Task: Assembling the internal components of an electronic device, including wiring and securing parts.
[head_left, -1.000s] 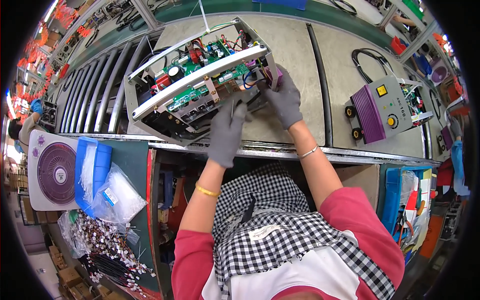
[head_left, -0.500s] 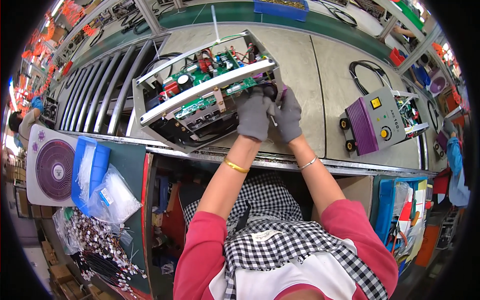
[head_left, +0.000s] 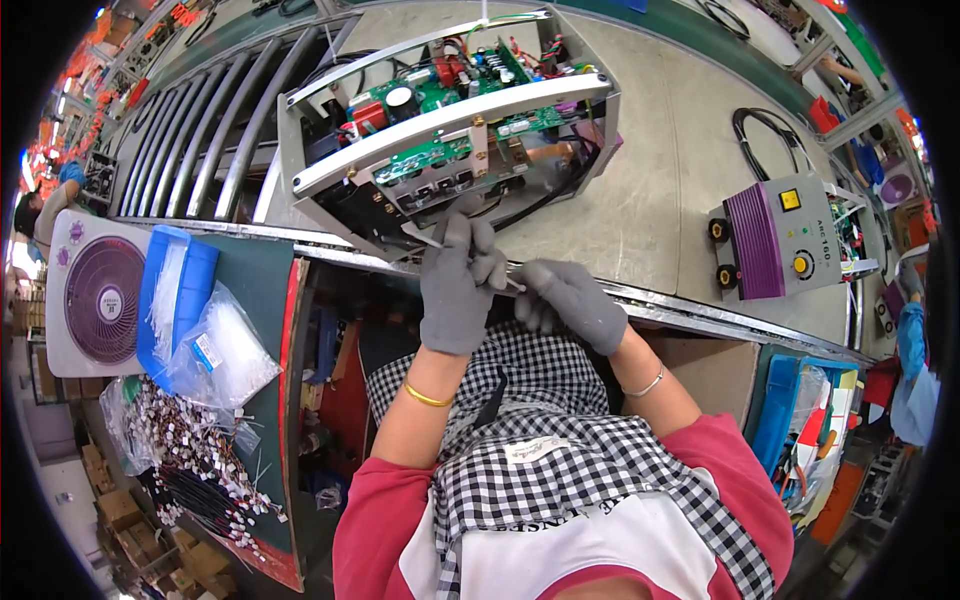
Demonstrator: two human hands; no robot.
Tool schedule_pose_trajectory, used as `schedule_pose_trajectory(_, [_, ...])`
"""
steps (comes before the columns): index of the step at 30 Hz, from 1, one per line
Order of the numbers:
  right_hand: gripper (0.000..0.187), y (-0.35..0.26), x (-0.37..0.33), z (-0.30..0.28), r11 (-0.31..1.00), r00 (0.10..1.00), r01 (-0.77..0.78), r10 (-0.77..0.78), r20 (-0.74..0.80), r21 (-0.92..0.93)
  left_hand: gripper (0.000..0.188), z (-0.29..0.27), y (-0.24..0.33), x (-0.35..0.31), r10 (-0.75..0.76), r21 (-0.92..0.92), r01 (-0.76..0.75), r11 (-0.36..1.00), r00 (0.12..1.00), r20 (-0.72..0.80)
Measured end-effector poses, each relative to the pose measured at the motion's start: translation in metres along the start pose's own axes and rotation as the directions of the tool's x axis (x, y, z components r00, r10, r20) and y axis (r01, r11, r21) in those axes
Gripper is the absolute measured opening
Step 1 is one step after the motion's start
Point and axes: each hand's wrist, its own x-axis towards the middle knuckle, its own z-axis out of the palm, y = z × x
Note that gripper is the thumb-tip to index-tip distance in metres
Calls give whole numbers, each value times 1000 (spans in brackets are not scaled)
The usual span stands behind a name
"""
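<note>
Both my hands wear grey gloves and have come together at the bench's front edge, just in front of an uncovered metal chassis [head_left: 450, 125] with green circuit boards, wires and white side rails. My left hand [head_left: 455, 290] is closed round a thin pale piece [head_left: 421, 235], whose kind I cannot make out; it sticks out toward the chassis. A narrow pale end [head_left: 515, 286] also shows between my hands. There my right hand [head_left: 575, 300] has its fingers bent together, and what they hold is mostly hidden. A black cable [head_left: 545, 205] runs along the chassis's open near side.
A second unit [head_left: 790, 240] with a purple side and grey front stands on the bench at right, near a coiled black cable [head_left: 770, 130]. Metal rollers [head_left: 205, 140] lie at left. Beside me are a fan [head_left: 105, 300], a blue bin [head_left: 200, 270] and piled connectors [head_left: 200, 460].
My hands have drawn back from the chassis's right end toward me, down to the bench edge. The black cable at its near side now shows. The view has shifted a little.
</note>
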Motion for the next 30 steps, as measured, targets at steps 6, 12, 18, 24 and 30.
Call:
schedule_pose_trajectory(6, [34,-10,18,12,988,998,-61,61,-1,-141,40,-43,9,-30,142,377,-84,923,981,-130])
schedule_pose_trajectory(12, [19,-30,31,-13,881,837,325,-437,-329,-345,49,-86,6,-22,516,984,2,-178,852,91])
schedule_pose_trajectory(18, [16,-35,56,-7,624,663,469,-716,-218,-625,46,-96,12,13,438,997,73,-7,897,-62])
schedule_pose_trajectory(24, [15,-34,78,0,412,537,539,-840,-78,-734,40,-94,-2,13,590,986,-59,158,806,-46])
schedule_pose_trajectory(30, [13,-47,93,6,330,554,551,-832,40,-767,33,-108,3,24,473,956,-88,278,879,-56])
